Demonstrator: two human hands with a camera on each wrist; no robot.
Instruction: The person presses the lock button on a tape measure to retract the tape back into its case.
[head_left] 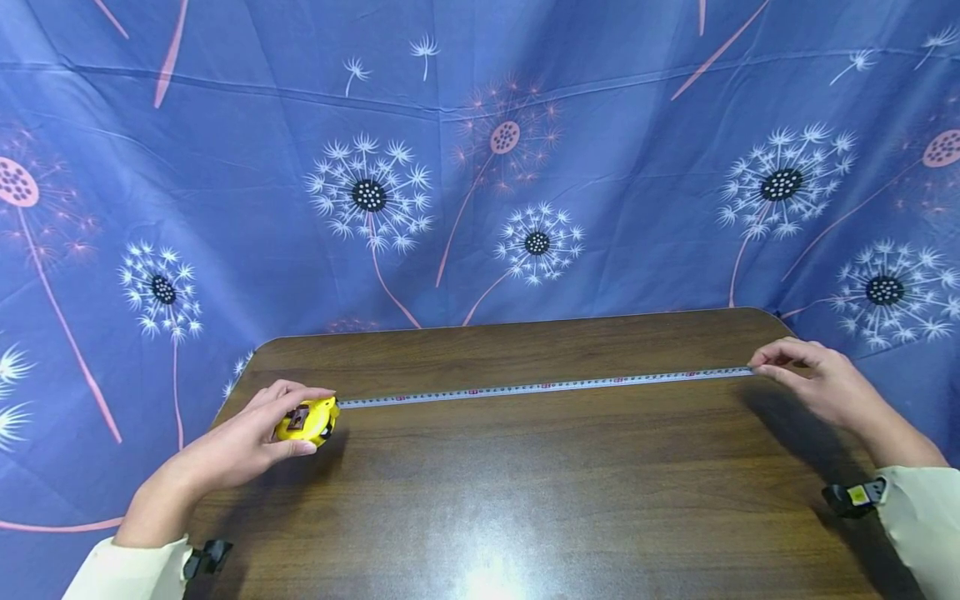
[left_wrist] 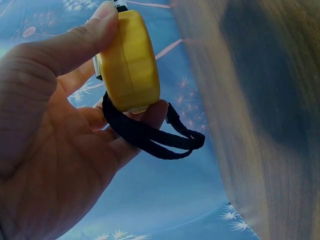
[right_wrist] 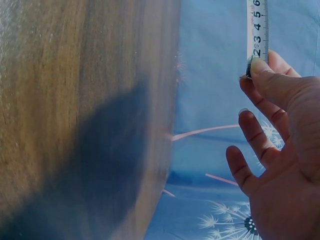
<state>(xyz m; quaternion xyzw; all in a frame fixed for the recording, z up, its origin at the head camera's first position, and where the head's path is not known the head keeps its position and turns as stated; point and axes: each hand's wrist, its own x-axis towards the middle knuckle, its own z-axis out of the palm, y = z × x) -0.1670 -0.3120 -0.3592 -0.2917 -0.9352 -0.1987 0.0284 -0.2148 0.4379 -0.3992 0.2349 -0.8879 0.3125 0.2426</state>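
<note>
A yellow tape measure [head_left: 313,420] is in my left hand [head_left: 255,433], gripped between thumb and fingers above the left part of the table. Its white blade [head_left: 543,387] stretches out to the right across the table, with black marks and several red numbers. At the far end, my right hand [head_left: 821,387] pinches the blade's tip between thumb and forefinger. In the right wrist view the blade [right_wrist: 258,30] shows small numbers near the thumb, while the other fingers spread loosely. A black strap [left_wrist: 150,137] hangs from the yellow case [left_wrist: 131,62] in the left wrist view.
Beneath both hands is a brown wood-grain table [head_left: 525,483] with rounded back corners. A blue cloth [head_left: 622,183] with dandelion prints hangs behind it and at its sides. Dark bands with small devices [head_left: 855,497] sit at both wrists.
</note>
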